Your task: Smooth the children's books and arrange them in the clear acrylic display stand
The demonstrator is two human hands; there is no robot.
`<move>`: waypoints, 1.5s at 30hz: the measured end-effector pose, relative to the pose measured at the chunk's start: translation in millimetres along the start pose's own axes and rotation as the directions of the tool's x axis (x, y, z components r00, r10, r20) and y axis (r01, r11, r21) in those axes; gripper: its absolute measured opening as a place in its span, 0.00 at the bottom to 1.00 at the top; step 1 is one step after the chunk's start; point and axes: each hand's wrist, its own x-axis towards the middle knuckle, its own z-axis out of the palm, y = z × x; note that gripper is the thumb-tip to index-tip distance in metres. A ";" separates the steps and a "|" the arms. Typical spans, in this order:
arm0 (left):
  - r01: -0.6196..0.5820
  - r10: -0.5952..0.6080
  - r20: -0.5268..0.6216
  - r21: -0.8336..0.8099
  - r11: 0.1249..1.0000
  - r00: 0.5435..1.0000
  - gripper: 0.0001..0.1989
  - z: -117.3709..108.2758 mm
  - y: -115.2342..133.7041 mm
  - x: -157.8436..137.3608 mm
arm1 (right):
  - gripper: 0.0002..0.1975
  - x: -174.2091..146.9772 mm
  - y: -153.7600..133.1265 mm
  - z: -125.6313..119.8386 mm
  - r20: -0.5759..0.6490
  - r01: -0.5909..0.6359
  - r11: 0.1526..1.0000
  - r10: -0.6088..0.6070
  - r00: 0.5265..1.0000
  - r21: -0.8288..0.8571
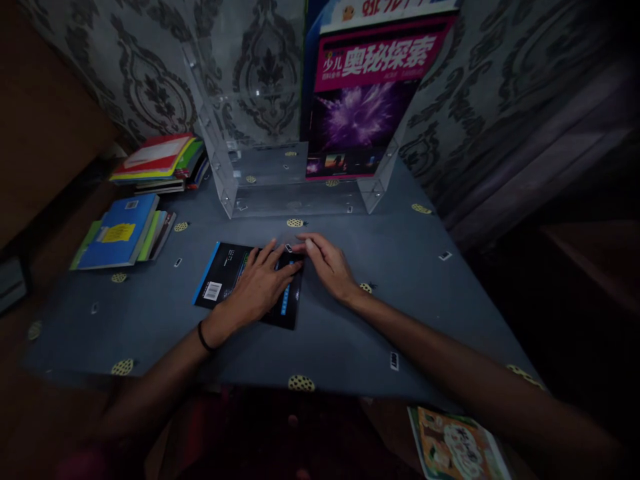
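Note:
A black book (287, 317) with a blue spine edge and a white barcode lies face down on the table, slightly turned. My left hand (255, 283), with a dark band at the wrist, rests flat on its cover with the fingers spread. By the book's upper right corner is my right hand (330, 263), its fingers stretched out to the left. The fingertips of both hands almost meet there. Whether the right fingertips touch the corner is too dim to tell.
A clear acrylic rack (225, 190) stands at the back, holding a magenta and purple book (357, 123). To the left lie a blue-topped book stack (123, 230) and another stack (155, 157). Below the table's front edge is an orange-covered book (453, 443).

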 end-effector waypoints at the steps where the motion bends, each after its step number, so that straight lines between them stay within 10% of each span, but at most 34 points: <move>1: -0.002 0.002 0.003 -0.006 1.000 1.000 0.19 -1.1 0.5 -2.8 | 0.25 -0.3 -0.6 0.2 0.003 0.003 1.000 -0.003 1.000 0.000; 21: -0.151 0.152 0.038 -0.030 0.988 0.988 0.20 -9.0 15.1 -79.2 | 0.23 -3.5 -4.6 1.4 0.030 0.017 0.996 -0.014 0.999 -0.084; 27: -0.113 0.116 0.059 -0.044 0.993 0.992 0.19 -10.3 15.3 -80.3 | 0.15 -9.7 -3.9 4.9 0.112 0.203 0.951 -0.181 0.977 -0.231; 45: 0.337 -0.334 -0.064 0.031 0.941 0.940 0.21 -15.2 -90.7 -71.9 | 0.14 -6.9 4.3 10.5 0.260 0.430 0.844 -0.358 0.897 -0.320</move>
